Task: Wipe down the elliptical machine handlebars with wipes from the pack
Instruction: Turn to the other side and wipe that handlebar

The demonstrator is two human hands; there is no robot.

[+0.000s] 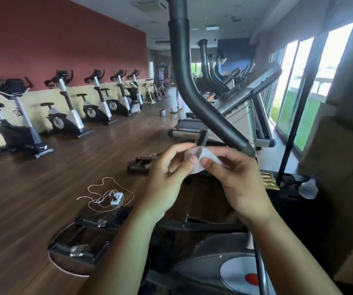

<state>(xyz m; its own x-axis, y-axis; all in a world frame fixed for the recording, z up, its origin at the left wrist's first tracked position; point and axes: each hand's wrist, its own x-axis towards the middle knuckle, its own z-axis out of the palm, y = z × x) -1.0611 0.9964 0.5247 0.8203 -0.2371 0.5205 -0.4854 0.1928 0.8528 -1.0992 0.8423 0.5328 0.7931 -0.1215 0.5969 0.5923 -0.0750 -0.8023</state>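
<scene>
The left hand [167, 173] and right hand [240, 184] each pinch an edge of one small white wipe [196, 161] between thumb and forefinger, other fingers loosely curled. I judge they are spreading the thin, limp sheet for use. It sits just below the handlebar [184, 81], a thick, curved, matte black tube, not yet wiped. Right of the handlebar's lower end lies a shiny gold packet [269, 180], possibly the pack; it is too blurred to tell.

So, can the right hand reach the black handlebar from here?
Probably yes: the right hand and left hand pinch the wipe close to the handlebar, with nothing visible between them.
</scene>
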